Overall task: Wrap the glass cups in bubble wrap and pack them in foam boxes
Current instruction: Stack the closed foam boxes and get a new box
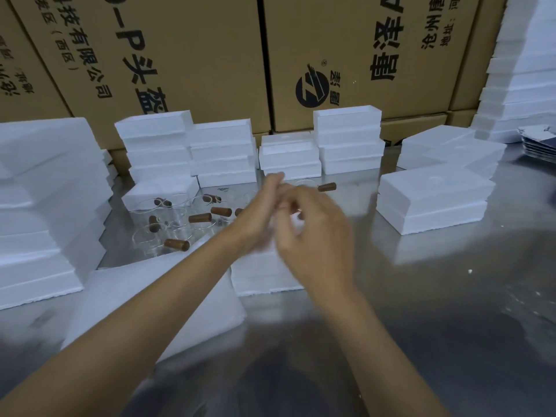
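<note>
Both hands meet above the middle of the table, blurred by motion. The right hand [313,233] has its fingers curled inward, thumb and forefinger drawn close together as if pinching something small; what lies between them cannot be made out. The left hand [264,206] reaches up beside it with its fingertips bunched and touching the right hand's fingers, and whether it grips anything cannot be told either.

Directly beneath the hands sits a low foam box [264,272] on the steel table [436,311], its near edge ragged. Just left of it, a flat foam lid [126,296] lies partly under the left forearm.

Beyond the left hand, a cluster of clear glass cups [177,218] stands on the table, each with a brown wooden handle [177,244]; the handles point in several directions. One more brown handle [327,187] shows just past the fingertips, to the right.

Stacks of white foam boxes [222,155] line the back of the table, with a tall stack [45,206] at the left edge and a closed pair [433,200] at the right. Large cardboard cartons [186,55] printed with black characters form the wall behind. At the far right edge lies a pile of dark flat sheets [538,145].
</note>
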